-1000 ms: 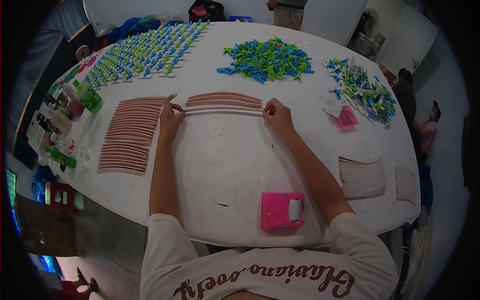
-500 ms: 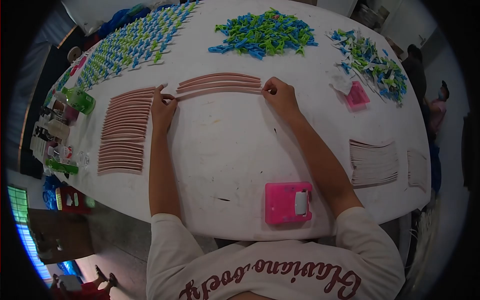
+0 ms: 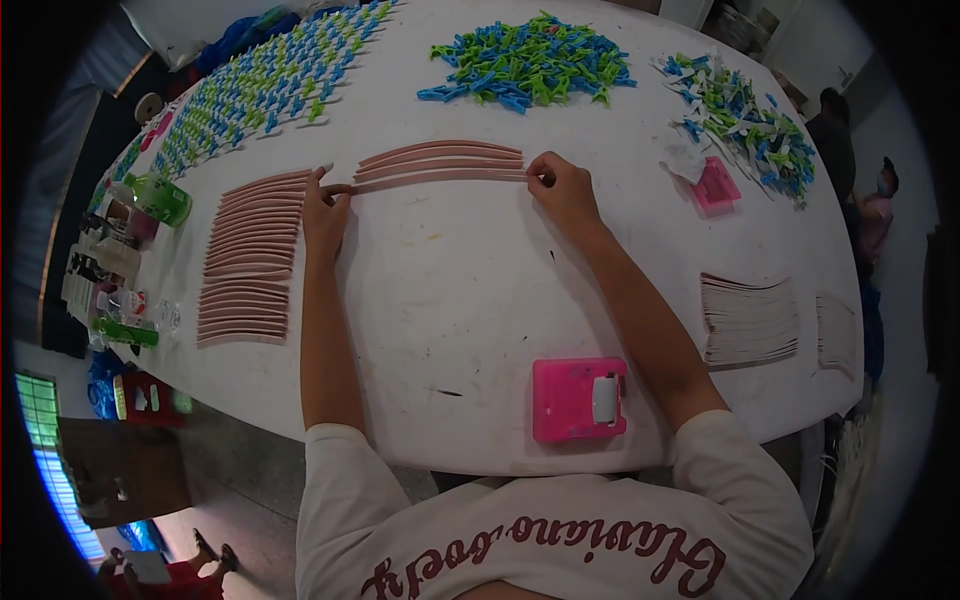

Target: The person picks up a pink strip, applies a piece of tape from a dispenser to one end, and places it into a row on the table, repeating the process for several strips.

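Pink strip (image 3: 440,178) is being pinched at each end by outstretched left hand (image 3: 325,212) and right hand (image 3: 564,190); fingertips are hiding its ends.

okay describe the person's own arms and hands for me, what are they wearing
Both arms are bare from the short sleeves down. The left hand and right hand wear no gloves, and no rings, watch or bracelet show at this size. The shirt is an off-white T-shirt with short sleeves ending above the elbows, and dark red cursive lettering runs across its chest, seen upside down from the head camera.
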`<state>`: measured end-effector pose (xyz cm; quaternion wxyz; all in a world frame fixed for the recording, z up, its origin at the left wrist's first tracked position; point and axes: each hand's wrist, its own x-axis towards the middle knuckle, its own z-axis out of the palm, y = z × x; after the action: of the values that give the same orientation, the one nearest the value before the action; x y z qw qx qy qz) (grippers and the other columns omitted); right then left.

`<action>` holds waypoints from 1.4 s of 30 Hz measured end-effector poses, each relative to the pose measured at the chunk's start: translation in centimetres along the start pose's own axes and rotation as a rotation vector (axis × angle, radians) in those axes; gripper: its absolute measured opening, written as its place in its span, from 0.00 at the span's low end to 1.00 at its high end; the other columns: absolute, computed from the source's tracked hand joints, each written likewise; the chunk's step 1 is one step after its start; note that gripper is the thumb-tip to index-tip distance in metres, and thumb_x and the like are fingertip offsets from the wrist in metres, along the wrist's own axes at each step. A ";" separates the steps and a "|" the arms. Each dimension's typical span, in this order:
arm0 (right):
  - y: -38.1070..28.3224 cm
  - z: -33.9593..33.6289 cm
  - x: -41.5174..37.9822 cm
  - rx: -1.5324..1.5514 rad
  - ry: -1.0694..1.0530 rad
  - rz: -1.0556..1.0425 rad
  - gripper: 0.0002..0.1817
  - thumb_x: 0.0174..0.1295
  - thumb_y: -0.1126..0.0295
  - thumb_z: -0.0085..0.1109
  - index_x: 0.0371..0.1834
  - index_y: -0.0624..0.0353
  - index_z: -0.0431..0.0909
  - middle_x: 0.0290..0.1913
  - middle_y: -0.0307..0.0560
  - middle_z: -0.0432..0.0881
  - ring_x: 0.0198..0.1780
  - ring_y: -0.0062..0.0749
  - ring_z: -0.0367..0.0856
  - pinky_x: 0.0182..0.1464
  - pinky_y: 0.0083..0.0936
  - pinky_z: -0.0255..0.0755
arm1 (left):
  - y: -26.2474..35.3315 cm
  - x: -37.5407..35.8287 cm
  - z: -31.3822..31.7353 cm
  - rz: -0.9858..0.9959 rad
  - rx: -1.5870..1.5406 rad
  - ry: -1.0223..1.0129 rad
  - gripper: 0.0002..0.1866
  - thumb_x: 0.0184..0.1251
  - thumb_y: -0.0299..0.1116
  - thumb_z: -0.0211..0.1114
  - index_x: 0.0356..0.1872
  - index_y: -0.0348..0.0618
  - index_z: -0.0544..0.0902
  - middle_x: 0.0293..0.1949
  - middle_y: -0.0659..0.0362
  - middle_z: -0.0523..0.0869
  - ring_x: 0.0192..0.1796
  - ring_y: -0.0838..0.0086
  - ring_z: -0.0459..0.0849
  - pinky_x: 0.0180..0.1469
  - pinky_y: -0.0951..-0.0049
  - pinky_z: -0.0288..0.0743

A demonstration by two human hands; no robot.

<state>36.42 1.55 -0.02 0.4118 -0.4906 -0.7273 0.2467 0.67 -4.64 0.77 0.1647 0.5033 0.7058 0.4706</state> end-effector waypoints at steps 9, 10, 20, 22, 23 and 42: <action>-0.3 -0.1 -0.1 -0.033 -0.001 0.029 0.08 0.57 0.73 0.65 0.40 0.58 0.82 0.33 0.48 0.88 0.35 0.32 0.87 0.42 0.24 0.79 | 0.2 0.0 0.1 -0.034 -0.056 0.003 0.29 0.63 0.22 0.61 0.68 0.40 0.68 0.43 0.54 0.89 0.39 0.76 0.82 0.46 0.76 0.73; -0.4 -0.2 -0.1 -0.031 -0.002 0.024 0.08 0.57 0.73 0.65 0.40 0.58 0.82 0.33 0.48 0.88 0.35 0.32 0.87 0.42 0.24 0.79 | 0.3 0.0 0.0 -0.035 -0.056 0.002 0.29 0.63 0.22 0.61 0.68 0.40 0.68 0.43 0.54 0.89 0.39 0.76 0.82 0.46 0.76 0.73; -0.1 -0.1 0.0 -0.008 0.023 0.003 0.07 0.56 0.74 0.65 0.37 0.59 0.81 0.34 0.47 0.88 0.35 0.36 0.88 0.41 0.27 0.80 | 0.2 0.0 0.1 -0.016 -0.020 0.010 0.29 0.63 0.22 0.59 0.68 0.39 0.69 0.43 0.55 0.89 0.42 0.74 0.83 0.48 0.75 0.73; 0.1 0.0 0.0 0.000 0.015 0.009 0.07 0.56 0.74 0.65 0.38 0.59 0.81 0.35 0.47 0.88 0.35 0.35 0.87 0.41 0.27 0.80 | 0.1 0.1 0.1 -0.040 -0.017 0.002 0.29 0.63 0.22 0.59 0.68 0.39 0.69 0.43 0.55 0.89 0.42 0.74 0.83 0.49 0.75 0.73; 0.0 0.0 0.0 0.000 0.014 0.009 0.07 0.56 0.74 0.65 0.38 0.59 0.81 0.35 0.47 0.88 0.35 0.35 0.87 0.41 0.27 0.80 | 0.0 0.2 0.1 -0.030 -0.028 0.010 0.29 0.63 0.22 0.59 0.68 0.40 0.69 0.43 0.55 0.89 0.42 0.74 0.83 0.49 0.75 0.73; -0.1 -0.1 0.0 -0.003 -0.022 0.009 0.08 0.57 0.74 0.65 0.40 0.57 0.81 0.36 0.47 0.88 0.35 0.34 0.86 0.42 0.27 0.79 | 0.5 -0.1 -0.2 -0.010 -0.041 -0.031 0.28 0.66 0.23 0.57 0.69 0.37 0.67 0.47 0.50 0.88 0.47 0.73 0.83 0.52 0.76 0.73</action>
<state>36.47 1.49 0.06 0.4020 -0.4918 -0.7299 0.2528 0.82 -4.79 1.26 0.1883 0.5037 0.6958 0.4762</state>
